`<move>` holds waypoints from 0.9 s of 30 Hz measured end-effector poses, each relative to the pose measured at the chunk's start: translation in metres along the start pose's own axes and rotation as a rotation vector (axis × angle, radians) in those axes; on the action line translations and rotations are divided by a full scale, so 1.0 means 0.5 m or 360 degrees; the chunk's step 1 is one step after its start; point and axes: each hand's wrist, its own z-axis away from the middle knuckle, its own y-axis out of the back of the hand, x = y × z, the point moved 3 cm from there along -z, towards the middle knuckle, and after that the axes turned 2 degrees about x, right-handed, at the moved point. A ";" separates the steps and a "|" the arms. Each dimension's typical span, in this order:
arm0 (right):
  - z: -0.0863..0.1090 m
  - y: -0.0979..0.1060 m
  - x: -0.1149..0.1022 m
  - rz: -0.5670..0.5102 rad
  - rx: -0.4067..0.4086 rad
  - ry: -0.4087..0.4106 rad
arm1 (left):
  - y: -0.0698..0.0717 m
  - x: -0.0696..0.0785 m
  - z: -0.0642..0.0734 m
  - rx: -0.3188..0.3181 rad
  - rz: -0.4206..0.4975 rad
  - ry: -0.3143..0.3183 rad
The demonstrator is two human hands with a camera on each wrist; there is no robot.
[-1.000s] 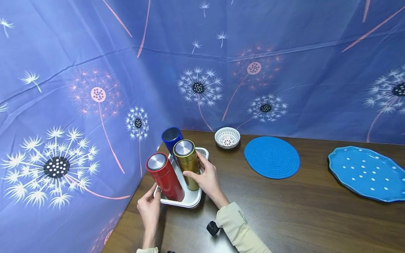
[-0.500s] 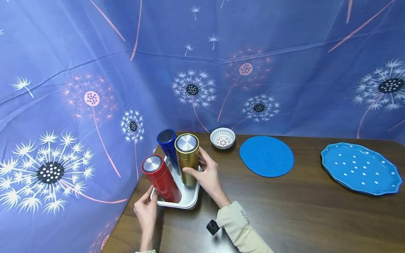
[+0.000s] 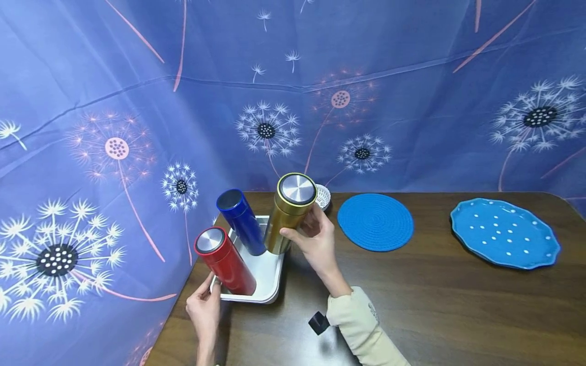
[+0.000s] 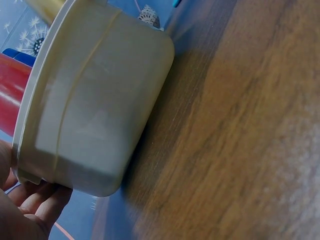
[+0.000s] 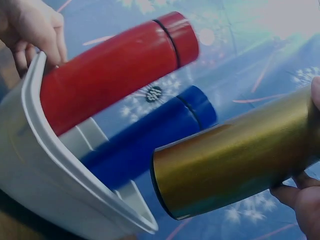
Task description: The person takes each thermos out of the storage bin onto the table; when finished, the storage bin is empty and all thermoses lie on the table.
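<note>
My right hand (image 3: 316, 241) grips a gold thermos (image 3: 289, 216) with a silver lid. In the right wrist view the gold thermos (image 5: 235, 160) is lifted, its dark base out past the rim of a white plastic tub (image 3: 270, 284). A red thermos (image 3: 229, 267) and a blue thermos (image 3: 244, 223) stand leaning inside the tub; their lower ends are hidden by its wall in the right wrist view. At the tub's near left corner my left hand (image 3: 204, 305) pinches the rim, fingers curled under it in the left wrist view, where the tub's side (image 4: 105, 100) shows large.
Behind the gold thermos a small white openwork bowl (image 3: 324, 197) is partly hidden. A round blue woven placemat (image 3: 375, 222) lies right of it, and a blue dotted scalloped plate (image 3: 505, 234) farther right. Patterned blue cloth (image 3: 403, 101) hangs along the back and left table edges.
My right hand has raised the gold thermos up and out of the tub, to the right, away from the blue one. My left hand stays at the tub's corner. The head view has shifted slightly.
</note>
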 end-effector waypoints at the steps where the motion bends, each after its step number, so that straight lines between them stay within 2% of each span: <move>1: -0.001 0.008 -0.006 0.0008 0.0009 0.0014 | 0.000 0.000 0.000 0.0001 0.0002 0.0002; 9: -0.002 0.085 -0.042 0.0192 0.0161 0.0090 | 0.003 0.001 0.000 -0.0013 0.0031 0.0003; 14: 0.006 0.148 -0.059 0.0281 0.0301 0.0079 | 0.007 0.002 -0.001 -0.0026 0.0050 0.0006; 20: 0.026 0.226 -0.080 0.0360 0.0444 0.0058 | 0.012 0.003 -0.004 0.0005 0.0020 -0.0007; 27: 0.065 0.320 -0.104 0.0644 0.0613 0.0006 | 0.005 0.000 -0.001 -0.0021 0.0101 0.0009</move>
